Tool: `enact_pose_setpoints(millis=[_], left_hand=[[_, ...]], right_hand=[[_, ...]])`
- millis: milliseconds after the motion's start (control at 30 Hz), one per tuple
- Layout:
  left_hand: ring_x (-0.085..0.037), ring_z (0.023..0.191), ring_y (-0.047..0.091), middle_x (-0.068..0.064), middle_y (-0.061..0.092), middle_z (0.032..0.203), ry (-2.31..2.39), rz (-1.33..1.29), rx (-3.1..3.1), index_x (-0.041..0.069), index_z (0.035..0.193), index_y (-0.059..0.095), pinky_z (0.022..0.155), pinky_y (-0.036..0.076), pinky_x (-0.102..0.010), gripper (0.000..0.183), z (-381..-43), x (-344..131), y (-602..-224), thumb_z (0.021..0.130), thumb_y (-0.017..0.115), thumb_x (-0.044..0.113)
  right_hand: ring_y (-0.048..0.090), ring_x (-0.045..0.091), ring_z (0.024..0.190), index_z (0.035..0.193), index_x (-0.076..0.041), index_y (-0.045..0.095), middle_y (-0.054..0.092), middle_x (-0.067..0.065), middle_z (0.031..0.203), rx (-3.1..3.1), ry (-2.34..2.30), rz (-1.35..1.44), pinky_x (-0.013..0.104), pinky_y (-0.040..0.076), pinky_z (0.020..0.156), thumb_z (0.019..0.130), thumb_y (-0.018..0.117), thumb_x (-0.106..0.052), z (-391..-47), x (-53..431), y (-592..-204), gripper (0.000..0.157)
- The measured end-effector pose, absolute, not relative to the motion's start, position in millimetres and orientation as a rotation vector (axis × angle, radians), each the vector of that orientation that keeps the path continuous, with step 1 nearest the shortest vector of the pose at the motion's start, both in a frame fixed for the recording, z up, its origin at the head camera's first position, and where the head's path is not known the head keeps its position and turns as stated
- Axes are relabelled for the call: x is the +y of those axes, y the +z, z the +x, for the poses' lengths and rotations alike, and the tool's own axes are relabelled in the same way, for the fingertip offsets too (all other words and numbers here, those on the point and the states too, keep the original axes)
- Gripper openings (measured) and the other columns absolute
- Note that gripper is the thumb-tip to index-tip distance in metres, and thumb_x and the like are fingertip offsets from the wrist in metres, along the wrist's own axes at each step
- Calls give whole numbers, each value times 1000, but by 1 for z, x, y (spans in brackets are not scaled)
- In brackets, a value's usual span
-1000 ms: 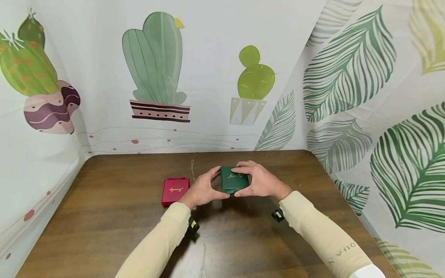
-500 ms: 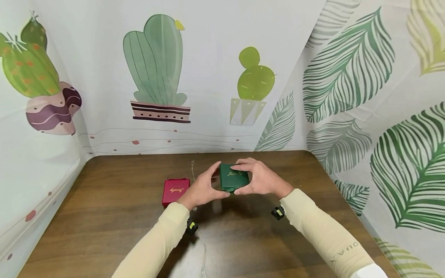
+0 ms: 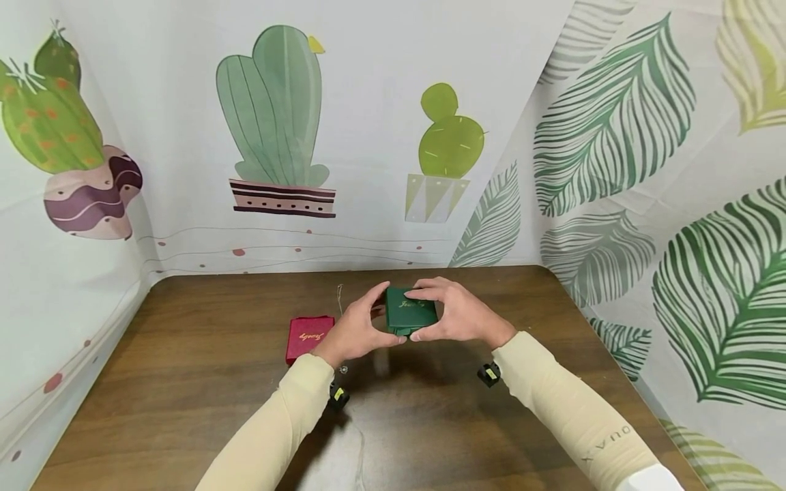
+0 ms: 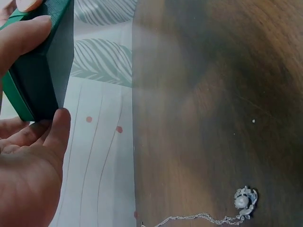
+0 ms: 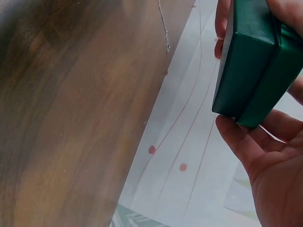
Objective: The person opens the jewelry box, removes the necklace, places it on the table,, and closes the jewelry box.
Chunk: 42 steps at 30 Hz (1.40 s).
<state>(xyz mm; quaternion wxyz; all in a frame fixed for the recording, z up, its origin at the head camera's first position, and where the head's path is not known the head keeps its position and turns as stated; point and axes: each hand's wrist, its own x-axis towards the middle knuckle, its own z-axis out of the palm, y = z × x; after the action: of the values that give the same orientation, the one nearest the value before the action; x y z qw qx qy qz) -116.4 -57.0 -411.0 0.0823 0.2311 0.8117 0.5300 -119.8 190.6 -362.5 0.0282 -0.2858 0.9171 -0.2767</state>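
Note:
Both hands hold a small green jewelry box (image 3: 413, 315) with gold lettering on its lid, raised over the far middle of the table. My left hand (image 3: 358, 330) grips its left side, thumb at the near edge and fingers at the far left corner. On the other side, my right hand (image 3: 462, 315) has its thumb at the near edge and fingers over the lid. A seam between lid and base shows on the green box (image 5: 258, 71) in the right wrist view, and the lid looks closed. What is inside is hidden.
A red jewelry box (image 3: 310, 336) lies on the brown wooden table (image 3: 184, 409), left of the left hand. Beside it a silver necklace (image 4: 242, 203) with a pearl-like pendant lies partly under the left wrist. A patterned cloth (image 3: 368, 136) hangs behind the table.
Both hands have lifted the green box a little, and it has shifted slightly to the left. Their hold on it looks the same. The red box and necklace have stayed in place.

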Motion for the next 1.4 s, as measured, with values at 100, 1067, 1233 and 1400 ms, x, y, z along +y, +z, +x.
enact_pose_setpoints(millis=[100, 1067, 1233, 1400], left_hand=[[-33, 136, 59, -13, 53, 152, 1575, 689, 2416, 12, 163, 30, 116, 48, -47, 107, -117, -58, -411, 78, 93, 21], [-30, 132, 63, -10, 54, 154, 1578, 625, 2436, 11, 162, 36, 112, 52, -46, 104, -117, -57, -411, 77, 94, 23], [-30, 131, 63, -9, 56, 152, 1592, 625, 2432, 12, 159, 42, 112, 52, -48, 98, -117, -57, -410, 77, 94, 20], [-32, 132, 62, -10, 55, 153, 1586, 615, 2437, 12, 158, 44, 113, 50, -51, 96, -116, -56, -411, 76, 94, 20]], right_hand=[[57, 32, 130, 139, -18, 68, 57, 13, 149, 2823, -847, -898, 40, 60, 91, 76, 92, -47, -121, 190, -364, 73], [53, 35, 138, 143, -20, 65, 52, 12, 155, 2814, -882, -859, 51, 58, 97, 77, 91, -44, -120, 198, -360, 74], [51, 36, 140, 143, -21, 65, 51, 13, 157, 2821, -885, -837, 50, 57, 99, 77, 91, -45, -119, 201, -359, 75], [51, 36, 141, 142, -21, 66, 52, 13, 157, 2836, -888, -827, 48, 56, 99, 76, 92, -44, -119, 205, -359, 75]])
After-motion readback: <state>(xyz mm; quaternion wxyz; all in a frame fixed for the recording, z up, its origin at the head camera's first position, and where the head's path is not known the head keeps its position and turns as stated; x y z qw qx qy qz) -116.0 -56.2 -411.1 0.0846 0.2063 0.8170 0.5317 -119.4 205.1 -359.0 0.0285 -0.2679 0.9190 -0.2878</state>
